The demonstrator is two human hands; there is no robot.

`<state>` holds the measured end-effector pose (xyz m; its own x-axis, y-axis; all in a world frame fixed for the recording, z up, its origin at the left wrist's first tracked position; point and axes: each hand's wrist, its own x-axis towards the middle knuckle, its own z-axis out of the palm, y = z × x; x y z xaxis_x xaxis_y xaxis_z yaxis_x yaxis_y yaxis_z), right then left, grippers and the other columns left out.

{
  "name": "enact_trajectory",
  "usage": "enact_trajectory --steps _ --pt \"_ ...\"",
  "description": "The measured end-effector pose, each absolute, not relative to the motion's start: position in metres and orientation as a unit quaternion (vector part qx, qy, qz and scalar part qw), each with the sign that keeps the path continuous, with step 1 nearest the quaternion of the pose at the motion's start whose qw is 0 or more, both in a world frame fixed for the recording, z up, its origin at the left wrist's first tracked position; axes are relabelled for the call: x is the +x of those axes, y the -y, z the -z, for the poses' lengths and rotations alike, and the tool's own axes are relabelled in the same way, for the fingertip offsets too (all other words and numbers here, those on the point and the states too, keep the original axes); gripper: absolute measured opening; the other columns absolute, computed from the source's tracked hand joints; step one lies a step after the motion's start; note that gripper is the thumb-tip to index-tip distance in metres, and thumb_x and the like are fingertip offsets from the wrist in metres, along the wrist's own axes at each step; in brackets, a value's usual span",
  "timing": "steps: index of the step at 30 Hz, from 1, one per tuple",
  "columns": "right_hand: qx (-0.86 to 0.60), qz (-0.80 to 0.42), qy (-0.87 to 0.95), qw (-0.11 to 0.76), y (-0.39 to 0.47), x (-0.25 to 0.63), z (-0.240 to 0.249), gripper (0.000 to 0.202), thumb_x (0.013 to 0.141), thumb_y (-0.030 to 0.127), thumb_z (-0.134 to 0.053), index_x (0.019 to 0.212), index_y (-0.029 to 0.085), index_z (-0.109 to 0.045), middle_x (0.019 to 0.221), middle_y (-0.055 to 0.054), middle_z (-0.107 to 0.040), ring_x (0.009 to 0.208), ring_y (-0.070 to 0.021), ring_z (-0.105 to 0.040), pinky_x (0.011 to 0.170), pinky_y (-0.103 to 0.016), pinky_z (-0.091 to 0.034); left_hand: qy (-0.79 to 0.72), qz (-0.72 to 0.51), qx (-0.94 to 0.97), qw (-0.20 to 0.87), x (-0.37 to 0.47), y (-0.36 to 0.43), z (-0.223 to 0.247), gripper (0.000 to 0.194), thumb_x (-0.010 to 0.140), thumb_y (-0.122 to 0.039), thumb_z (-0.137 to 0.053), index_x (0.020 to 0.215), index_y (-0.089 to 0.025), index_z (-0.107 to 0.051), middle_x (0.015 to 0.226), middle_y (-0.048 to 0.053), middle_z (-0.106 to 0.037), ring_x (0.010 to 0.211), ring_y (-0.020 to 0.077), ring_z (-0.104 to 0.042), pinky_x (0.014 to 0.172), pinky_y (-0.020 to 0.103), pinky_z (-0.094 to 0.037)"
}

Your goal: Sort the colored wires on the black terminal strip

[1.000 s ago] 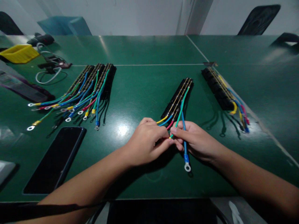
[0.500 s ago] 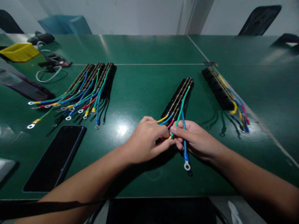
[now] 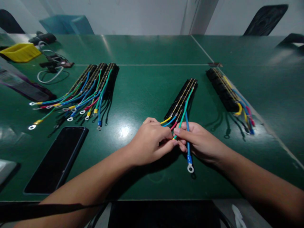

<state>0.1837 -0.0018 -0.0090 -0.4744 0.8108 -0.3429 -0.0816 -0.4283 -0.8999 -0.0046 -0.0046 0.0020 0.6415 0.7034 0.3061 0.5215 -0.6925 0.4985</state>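
A black terminal strip [image 3: 181, 98] with brass-coloured rows lies slanted on the green table, its wires running toward me. My left hand [image 3: 152, 141] is closed in a pinch on the lower end of the green wire [image 3: 184, 109], where a bit of yellow shows. Close beside it, my right hand [image 3: 197, 137] pinches the same green wire between thumb and fingers. A blue wire [image 3: 188, 145] passes by the right fingers and ends in a ring lug below them. The ends of the yellow, light blue and red wires are hidden behind my left hand.
Three wired strips [image 3: 95, 80] lie at the left, and another wired strip [image 3: 222, 90] is at the right. A phone [image 3: 55, 160] lies near the front left edge. Farther back are a yellow bin [image 3: 21, 52], a plastic bag [image 3: 22, 79] and a cable [image 3: 51, 76].
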Motion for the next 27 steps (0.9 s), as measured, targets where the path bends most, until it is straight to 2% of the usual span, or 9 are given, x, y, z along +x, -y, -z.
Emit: enact_trajectory --steps 6,13,20,24,27 --pt "-0.412 -0.736 0.439 0.310 0.0021 0.1829 0.0087 0.026 0.082 0.035 -0.068 0.072 0.015 -0.054 0.052 0.004 -0.054 0.044 -0.0052 -0.049 0.043 -0.015 -0.036 -0.352 -0.239 0.891 0.160 -0.0046 0.0063 -0.0032 0.025 0.091 -0.029 -0.046 0.073 -0.016 -0.057 0.060 -0.002 -0.054 0.062 0.0124 -0.049 0.075 0.031 -0.032" --pt "-0.417 -0.743 0.426 0.305 0.0024 0.1838 0.0078 0.026 0.079 0.035 -0.071 0.074 0.015 -0.055 0.054 0.003 -0.056 0.044 -0.0058 -0.049 0.042 -0.016 -0.037 -0.348 -0.262 0.878 0.195 -0.0035 0.0065 -0.0018 0.031 0.089 -0.042 -0.053 0.071 -0.017 -0.058 0.060 -0.003 -0.058 0.061 0.0125 -0.052 0.075 0.032 -0.032" --pt "-0.419 -0.729 0.447 0.307 0.0019 0.1834 0.0093 0.027 0.081 0.037 -0.068 0.073 0.015 -0.055 0.052 0.004 -0.054 0.043 -0.0059 -0.049 0.042 -0.017 -0.034 -0.354 -0.244 0.890 0.150 -0.0027 0.0084 -0.0027 0.027 0.092 -0.028 -0.045 0.071 -0.016 -0.056 0.059 -0.002 -0.053 0.061 0.0129 -0.048 0.074 0.032 -0.033" --pt "-0.423 -0.729 0.443 0.306 0.0026 0.1833 0.0082 0.028 0.080 0.038 -0.069 0.073 0.015 -0.055 0.053 0.004 -0.054 0.043 -0.0060 -0.048 0.043 -0.017 -0.035 -0.352 -0.245 0.890 0.154 -0.0030 0.0076 -0.0026 0.025 0.092 -0.028 -0.045 0.072 -0.016 -0.056 0.060 -0.002 -0.052 0.061 0.0125 -0.048 0.074 0.032 -0.033" --pt "-0.423 -0.733 0.439 0.300 0.0028 0.1840 0.0080 0.027 0.079 0.037 -0.069 0.075 0.015 -0.055 0.054 0.003 -0.055 0.043 -0.0062 -0.049 0.042 -0.017 -0.035 -0.352 -0.249 0.886 0.173 -0.0027 0.0070 -0.0019 0.026 0.090 -0.034 -0.049 0.073 -0.017 -0.057 0.060 -0.002 -0.055 0.062 0.0127 -0.049 0.074 0.032 -0.032"
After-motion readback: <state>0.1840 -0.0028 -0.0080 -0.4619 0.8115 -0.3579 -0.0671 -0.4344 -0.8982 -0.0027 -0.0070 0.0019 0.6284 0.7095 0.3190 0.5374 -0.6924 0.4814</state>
